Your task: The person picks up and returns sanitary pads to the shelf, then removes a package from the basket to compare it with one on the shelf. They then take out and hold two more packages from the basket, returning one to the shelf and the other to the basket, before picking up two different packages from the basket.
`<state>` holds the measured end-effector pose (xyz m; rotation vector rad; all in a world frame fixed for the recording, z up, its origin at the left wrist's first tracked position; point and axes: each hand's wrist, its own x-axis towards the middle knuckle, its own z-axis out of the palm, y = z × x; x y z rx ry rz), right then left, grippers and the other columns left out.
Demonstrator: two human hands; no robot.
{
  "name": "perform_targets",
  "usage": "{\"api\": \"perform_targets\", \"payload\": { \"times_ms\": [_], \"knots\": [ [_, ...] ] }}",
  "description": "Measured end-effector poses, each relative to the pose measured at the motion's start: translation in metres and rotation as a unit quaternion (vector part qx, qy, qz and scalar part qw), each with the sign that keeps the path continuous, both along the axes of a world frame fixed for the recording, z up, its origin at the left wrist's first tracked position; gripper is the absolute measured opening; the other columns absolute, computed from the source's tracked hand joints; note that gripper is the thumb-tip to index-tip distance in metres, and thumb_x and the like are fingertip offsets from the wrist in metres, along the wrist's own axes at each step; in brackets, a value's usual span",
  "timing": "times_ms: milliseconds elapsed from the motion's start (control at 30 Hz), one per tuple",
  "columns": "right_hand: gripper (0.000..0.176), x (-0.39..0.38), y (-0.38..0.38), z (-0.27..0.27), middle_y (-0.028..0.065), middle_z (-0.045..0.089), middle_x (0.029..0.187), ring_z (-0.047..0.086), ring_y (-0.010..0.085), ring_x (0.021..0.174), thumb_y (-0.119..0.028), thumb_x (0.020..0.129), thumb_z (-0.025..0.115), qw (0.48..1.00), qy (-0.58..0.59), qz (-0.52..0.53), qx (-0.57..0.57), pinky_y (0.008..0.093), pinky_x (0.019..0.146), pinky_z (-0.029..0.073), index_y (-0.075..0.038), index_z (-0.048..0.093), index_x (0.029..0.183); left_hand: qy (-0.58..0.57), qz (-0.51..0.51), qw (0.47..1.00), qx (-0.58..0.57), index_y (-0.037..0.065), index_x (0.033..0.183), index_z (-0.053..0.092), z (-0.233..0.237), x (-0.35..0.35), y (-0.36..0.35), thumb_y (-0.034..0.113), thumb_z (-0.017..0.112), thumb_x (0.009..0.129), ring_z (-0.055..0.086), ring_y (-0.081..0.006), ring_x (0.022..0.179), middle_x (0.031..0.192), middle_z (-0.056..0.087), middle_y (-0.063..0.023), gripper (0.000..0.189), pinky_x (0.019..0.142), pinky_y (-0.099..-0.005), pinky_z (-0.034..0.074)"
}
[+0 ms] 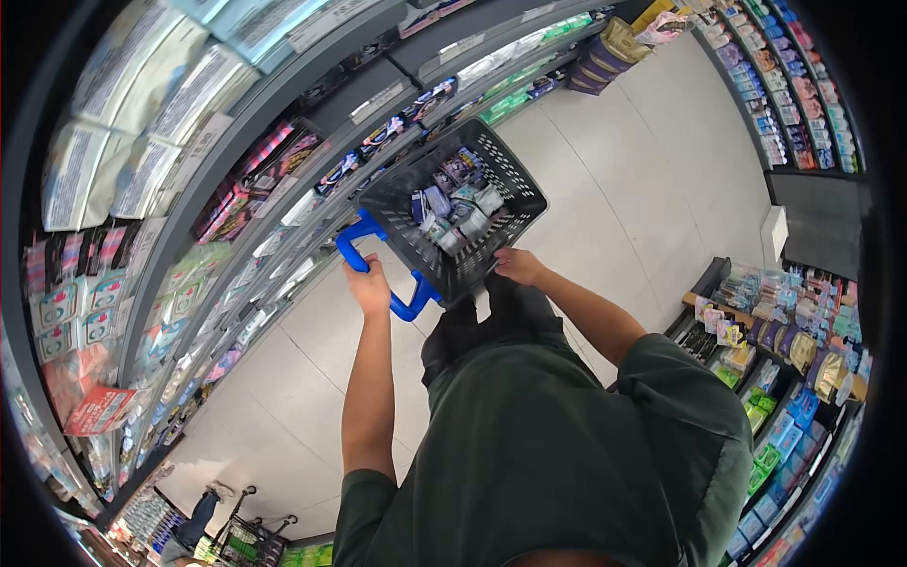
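A dark grey shopping basket (pixel 515 170) with perforated walls hangs tilted in front of my body. Several small purple, white and grey packages (pixel 458 203) lie in its bottom. My left hand (pixel 367 281) is wrapped round the blue handle (pixel 351 248) at the basket's left side. At the near right rim, my right hand (pixel 520 266) grips the basket's edge with its fingers bent over it. The basket's upper left side is close to the shelf edge.
Stocked shelves (pixel 378 99) run along the left and top. More stand at the upper right (pixel 803 85) and lower right (pixel 779 378). Purple-gold bags (pixel 605 59) sit by the top shelf. A person (pixel 194 529) is near a cart (pixel 250 541) at lower left.
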<state>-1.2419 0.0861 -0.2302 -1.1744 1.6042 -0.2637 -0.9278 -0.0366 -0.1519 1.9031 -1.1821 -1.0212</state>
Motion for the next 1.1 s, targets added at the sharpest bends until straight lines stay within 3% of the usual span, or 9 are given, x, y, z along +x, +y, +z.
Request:
{"api": "perform_targets", "payload": {
  "times_ms": [233,433,500,700,833,900,1033,1100],
  "knots": [
    [0.050,-0.003,-0.005,-0.018,0.0138,0.067,0.104,0.066,0.0230,0.095,-0.027,0.080,0.071,0.999,-0.026,0.011,0.015,0.0323,0.085,0.051,-0.001,0.057,0.120,0.030,0.011,0.999,0.030,-0.003,0.116,0.047,-0.002,-0.018,0.000,0.003,0.058,0.084,0.064,-0.0201,0.081,0.092,0.067,-0.0123,0.035,0.075,-0.0312,0.049],
    [0.045,-0.035,0.004,-0.037,0.0136,0.068,0.103,0.066,0.0210,0.096,-0.025,0.082,0.069,0.993,-0.075,-0.086,0.029,0.0314,0.085,0.050,-0.001,0.058,0.118,0.040,0.012,0.999,0.032,-0.004,0.116,0.047,-0.004,-0.030,-0.002,0.001,0.059,0.083,0.063,-0.0184,0.080,0.091,0.067,-0.0120,0.035,0.074,-0.0293,0.049],
    [0.040,-0.046,0.003,-0.045,0.0113,0.068,0.101,0.065,0.0265,0.096,-0.033,0.078,0.068,0.988,-0.087,-0.128,0.029,0.0352,0.084,0.050,-0.006,0.064,0.106,0.019,0.018,0.999,0.041,-0.005,0.116,0.046,-0.001,-0.036,-0.004,0.001,0.059,0.083,0.063,-0.0186,0.080,0.091,0.066,-0.0128,0.035,0.074,-0.0292,0.049],
    [0.039,-0.082,-0.006,-0.052,0.0127,0.067,0.100,0.064,0.0306,0.095,-0.034,0.079,0.065,0.987,-0.077,-0.140,0.003,0.0372,0.083,0.050,-0.006,0.064,0.106,0.028,0.029,0.997,0.059,-0.006,0.118,0.043,0.010,-0.065,0.005,0.000,0.056,0.083,0.064,-0.0193,0.082,0.094,0.066,-0.0141,0.038,0.076,-0.0289,0.050],
    [0.040,-0.108,-0.012,-0.044,0.0128,0.067,0.099,0.064,0.0306,0.095,-0.036,0.079,0.064,0.986,-0.086,-0.142,0.009,0.0378,0.083,0.050,-0.006,0.064,0.106,0.021,0.028,0.996,0.083,-0.007,0.121,0.040,0.021,-0.092,0.005,0.000,0.055,0.083,0.063,-0.0182,0.080,0.094,0.065,-0.0152,0.040,0.064,-0.0258,0.048],
    [0.041,-0.119,-0.015,-0.047,0.0111,0.069,0.101,0.066,0.0215,0.094,-0.027,0.082,0.068,0.992,-0.055,-0.101,0.046,0.0322,0.084,0.050,-0.003,0.061,0.115,0.020,0.029,0.996,0.083,-0.007,0.121,0.040,0.023,-0.102,0.005,-0.001,0.054,0.084,0.063,-0.0173,0.078,0.095,0.065,-0.0155,0.040,0.060,-0.0244,0.046],
    [0.042,-0.137,-0.032,-0.061,0.0092,0.068,0.099,0.066,0.0186,0.090,-0.029,0.082,0.068,0.994,-0.033,-0.086,0.050,0.0314,0.080,0.051,-0.003,0.061,0.115,0.025,0.033,0.995,0.090,-0.006,0.124,0.039,0.025,-0.116,0.000,-0.002,0.053,0.084,0.065,-0.0201,0.086,0.101,0.064,-0.0168,0.043,0.065,-0.0251,0.049],
    [0.043,-0.138,-0.055,-0.061,0.0068,0.068,0.097,0.064,0.0146,0.087,-0.031,0.082,0.068,0.966,-0.130,-0.161,0.154,0.0301,0.075,0.051,-0.004,0.061,0.115,0.033,0.028,0.994,0.105,-0.005,0.127,0.038,0.028,-0.123,-0.002,0.001,0.053,0.087,0.066,-0.0216,0.091,0.104,0.064,-0.0165,0.044,0.069,-0.0270,0.051]
  ]
}}
